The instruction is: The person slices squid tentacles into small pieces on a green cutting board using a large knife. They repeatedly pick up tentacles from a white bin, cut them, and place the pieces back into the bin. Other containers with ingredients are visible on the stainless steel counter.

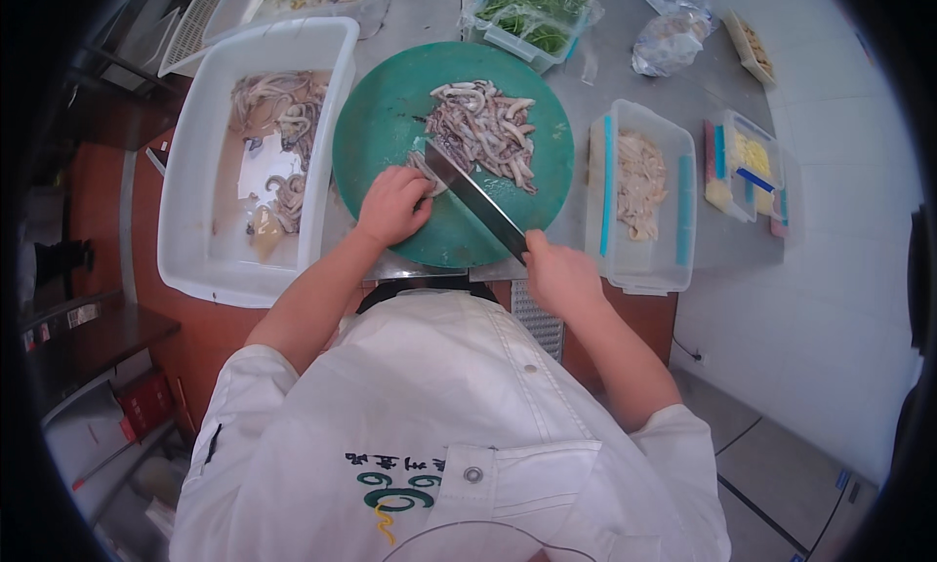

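Note:
My right hand (562, 275) grips the handle of a cleaver (476, 202), whose broad blade slants up and left across a round green cutting board (381, 115). Under the fingers of my left hand (395, 205), a piece of squid (437, 186) is pressed to the board, close to the blade's left side. Beyond the blade lies a heap of cut squid strips and tentacles (483, 126). To the left, a deep white tub (187, 240) holds whole squid tentacles (289, 196) in cloudy liquid.
Right of the board stands a clear container (677, 269) with pale sliced seafood (638, 185). Farther right are small boxes with yellow chopped food (752, 156). Leafy greens (534, 9) fill a box behind the board; a plastic bag (670, 42) lies at the back right, near the white wall.

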Action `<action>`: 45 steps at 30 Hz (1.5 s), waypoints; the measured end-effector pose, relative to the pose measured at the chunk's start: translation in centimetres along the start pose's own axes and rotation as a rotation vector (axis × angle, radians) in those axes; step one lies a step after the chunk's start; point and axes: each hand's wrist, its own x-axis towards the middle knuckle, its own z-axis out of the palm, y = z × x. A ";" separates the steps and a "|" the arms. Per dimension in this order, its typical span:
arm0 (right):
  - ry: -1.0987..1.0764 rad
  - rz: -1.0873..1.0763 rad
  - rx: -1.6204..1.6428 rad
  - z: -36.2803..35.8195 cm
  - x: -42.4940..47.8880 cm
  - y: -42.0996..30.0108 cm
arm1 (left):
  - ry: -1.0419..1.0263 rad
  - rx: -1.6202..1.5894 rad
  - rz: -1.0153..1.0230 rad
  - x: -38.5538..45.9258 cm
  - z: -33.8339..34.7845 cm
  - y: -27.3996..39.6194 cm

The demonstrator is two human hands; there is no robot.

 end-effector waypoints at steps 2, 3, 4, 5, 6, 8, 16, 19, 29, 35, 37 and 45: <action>-0.029 -0.070 -0.089 -0.8 0.0 0.6 | -0.030 0.012 0.005 -0.1 0.3 -0.3; -0.045 -0.103 -0.133 -1.1 0.0 1.0 | -0.032 0.021 0.012 -0.1 0.5 -0.3; -0.050 -0.128 -0.156 -1.3 0.0 1.4 | -0.034 0.031 0.018 -0.2 0.7 -0.4; -0.054 -0.153 -0.179 -1.6 0.0 1.9 | -0.036 0.041 0.025 -0.2 0.9 -0.5; -0.059 -0.180 -0.203 -1.7 0.3 2.1 | -0.031 0.038 0.025 -0.2 0.9 -0.5; -0.065 -0.212 -0.195 -1.9 1.4 2.1 | -0.021 0.033 0.026 -0.2 1.0 -0.6; -0.099 -0.134 -0.048 1.8 4.4 3.6 | -0.069 0.050 0.021 -1.0 0.2 -0.7; -0.099 -0.101 -0.006 1.2 2.7 6.5 | -0.054 0.063 0.046 -1.7 -0.3 -0.5; -0.069 -0.213 -0.112 -1.3 1.0 1.7 | 0.027 0.081 -0.014 -2.0 -0.3 0.4; -0.101 -0.243 -0.095 -0.2 2.7 1.3 | 0.008 0.078 -0.008 -1.8 -0.2 0.5; -0.110 -0.222 -0.067 0.8 3.8 1.5 | 0.008 0.106 0.013 -1.7 -0.1 0.2; -0.215 -0.037 0.001 1.4 -1.8 8.6 | -0.022 0.303 -0.153 -3.2 -1.0 -1.1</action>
